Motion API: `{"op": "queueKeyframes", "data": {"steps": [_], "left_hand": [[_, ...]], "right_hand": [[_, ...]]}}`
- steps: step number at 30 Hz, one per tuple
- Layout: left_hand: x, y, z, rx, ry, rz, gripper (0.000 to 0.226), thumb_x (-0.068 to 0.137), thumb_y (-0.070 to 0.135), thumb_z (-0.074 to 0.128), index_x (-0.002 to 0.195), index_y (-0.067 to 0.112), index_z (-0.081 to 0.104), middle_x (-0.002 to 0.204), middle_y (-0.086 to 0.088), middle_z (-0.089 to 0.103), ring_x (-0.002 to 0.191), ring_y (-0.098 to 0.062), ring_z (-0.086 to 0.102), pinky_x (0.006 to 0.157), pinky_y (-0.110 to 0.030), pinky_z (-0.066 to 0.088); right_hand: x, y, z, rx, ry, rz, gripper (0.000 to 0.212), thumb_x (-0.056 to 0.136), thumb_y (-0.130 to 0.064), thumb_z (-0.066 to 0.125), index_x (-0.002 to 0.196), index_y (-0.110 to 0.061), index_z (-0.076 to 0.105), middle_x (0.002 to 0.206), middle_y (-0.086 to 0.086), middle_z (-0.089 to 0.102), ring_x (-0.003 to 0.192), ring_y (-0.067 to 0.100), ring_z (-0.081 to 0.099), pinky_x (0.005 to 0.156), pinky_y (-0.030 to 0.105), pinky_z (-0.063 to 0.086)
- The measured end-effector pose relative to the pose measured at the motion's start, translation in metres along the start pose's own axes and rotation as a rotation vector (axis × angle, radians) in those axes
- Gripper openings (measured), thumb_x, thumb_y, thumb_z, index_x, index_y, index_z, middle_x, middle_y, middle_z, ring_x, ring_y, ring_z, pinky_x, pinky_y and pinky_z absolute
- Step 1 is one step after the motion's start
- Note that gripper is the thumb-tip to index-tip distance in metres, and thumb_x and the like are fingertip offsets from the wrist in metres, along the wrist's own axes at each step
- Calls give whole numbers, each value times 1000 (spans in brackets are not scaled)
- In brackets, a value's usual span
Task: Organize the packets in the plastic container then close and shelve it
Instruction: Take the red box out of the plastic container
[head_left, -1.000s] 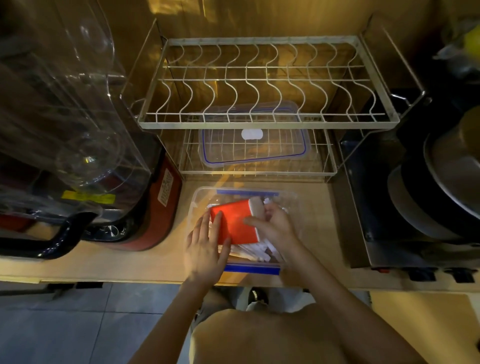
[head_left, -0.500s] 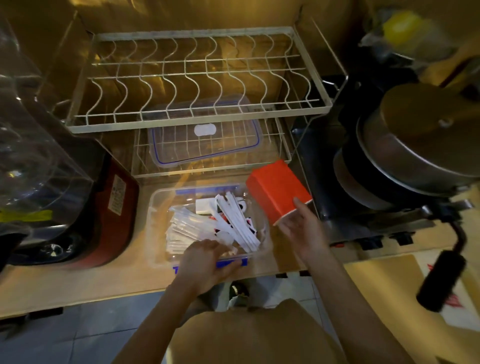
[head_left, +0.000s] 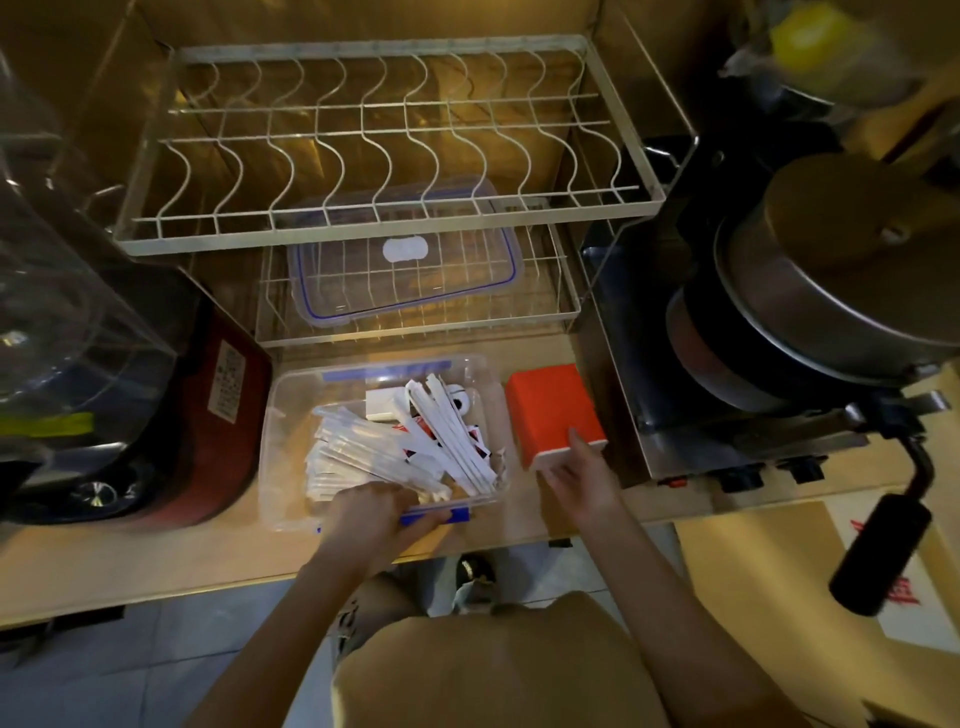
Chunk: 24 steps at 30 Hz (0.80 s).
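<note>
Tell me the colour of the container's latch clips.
Blue latch clips, on the clear container; head view.

Clear rectangular plastic container (head_left: 291, 426) w/ blue latches sits open on the wooden surface (head_left: 156, 561), near edge. Inside: jumbled long white paper packets (head_left: 395, 452), some w/ red print. Its clear blue-rimmed lid (head_left: 405, 270) lies flat on lower wire shelf (head_left: 550, 306), far side.

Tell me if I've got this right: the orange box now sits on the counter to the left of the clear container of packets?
Not quite. The head view shows the orange box on the counter to the right of the clear container of packets, not the left, with the right hand at its near end.
</note>
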<state>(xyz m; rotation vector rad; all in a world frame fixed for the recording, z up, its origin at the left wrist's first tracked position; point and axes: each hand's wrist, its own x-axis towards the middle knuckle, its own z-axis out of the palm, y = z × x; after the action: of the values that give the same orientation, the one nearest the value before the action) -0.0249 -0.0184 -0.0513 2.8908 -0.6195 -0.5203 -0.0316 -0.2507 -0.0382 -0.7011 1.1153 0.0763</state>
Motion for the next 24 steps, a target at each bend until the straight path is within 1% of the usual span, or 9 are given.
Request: {"op": "queueKeyframes", "data": {"steps": [3, 6, 9, 13, 15, 17, 18, 21, 24], "left_hand": [[0, 3, 0, 10, -8, 2, 68, 79, 75, 25, 93, 24, 67, 90, 3, 69, 74, -11, 59, 59, -22, 41], [0, 3, -1, 47, -7, 14, 81, 70, 78, 10, 95, 25, 67, 92, 2, 69, 79, -13, 62, 63, -26, 45], [0, 5, -3, 54, -21, 19, 80, 72, 77, 11, 98, 25, 66, 95, 2, 69, 82, -14, 62, 62, -25, 39], [-1, 7, -6, 51, -55, -1, 65, 81, 73, 25, 101, 25, 64, 100, 0, 68, 85, -14, 62, 64, -24, 38], [0, 7, -6, 61, -68, -8, 70, 78, 75, 21, 100, 24, 64, 99, 0, 69, 85, -15, 62, 65, -25, 41], [0, 6, -6, 28, -75, -20, 70, 75, 75, 22, 97, 24, 65, 98, 1, 69, 84, -15, 62, 64, -25, 41], [0, 6, -7, -34, -58, -30, 73, 73, 77, 21, 95, 24, 66, 97, 2, 69, 83, -14, 62, 64, -25, 41], [-4, 9, -12, -377, 90, -67, 73, 72, 70, 22, 99, 22, 70, 105, 2, 70, 89, -13, 63, 72, -25, 47], [-6, 4, -20, -445, 262, -126, 70, 80, 60, 22, 111, 16, 66, 116, -5, 66, 106, -20, 59, 86, -29, 44]], "right_hand": [[1, 1, 2, -61, 36, -32, 46, 89, -16, 61, 130, -2, 46, 129, 18, 56, 120, 30, 55, 99, 37, 47], [4, 1, 3, -170, 62, -25, 50, 84, -16, 68, 127, 1, 50, 125, 20, 59, 97, 25, 61, 86, 32, 53], [8, 2, 2, -315, 122, -36, 52, 77, -18, 74, 120, 3, 54, 113, 20, 62, 97, 27, 62, 78, 34, 57], [-4, -2, 3, -692, 162, -202, 55, 77, -22, 73, 123, 4, 55, 112, 17, 63, 102, 30, 60, 94, 36, 48], [-16, -5, 3, -862, 100, -258, 42, 83, -19, 67, 119, -3, 53, 103, 8, 58, 98, 24, 53, 88, 31, 41], [-27, -9, 6, -977, 47, -323, 17, 85, -14, 64, 92, -13, 48, 83, 0, 51, 91, 22, 50, 86, 32, 43], [-30, -10, 8, -1049, 47, -380, 17, 85, -13, 63, 88, -11, 46, 80, 0, 50, 90, 25, 53, 84, 33, 45], [-32, -10, 20, -1293, 85, -547, 42, 83, -23, 61, 116, 1, 47, 107, 10, 57, 100, 31, 58, 84, 34, 48], [-38, -8, 40, -1520, 14, -749, 36, 89, -26, 54, 118, -5, 53, 121, 10, 52, 103, 26, 56, 84, 34, 49]]}}
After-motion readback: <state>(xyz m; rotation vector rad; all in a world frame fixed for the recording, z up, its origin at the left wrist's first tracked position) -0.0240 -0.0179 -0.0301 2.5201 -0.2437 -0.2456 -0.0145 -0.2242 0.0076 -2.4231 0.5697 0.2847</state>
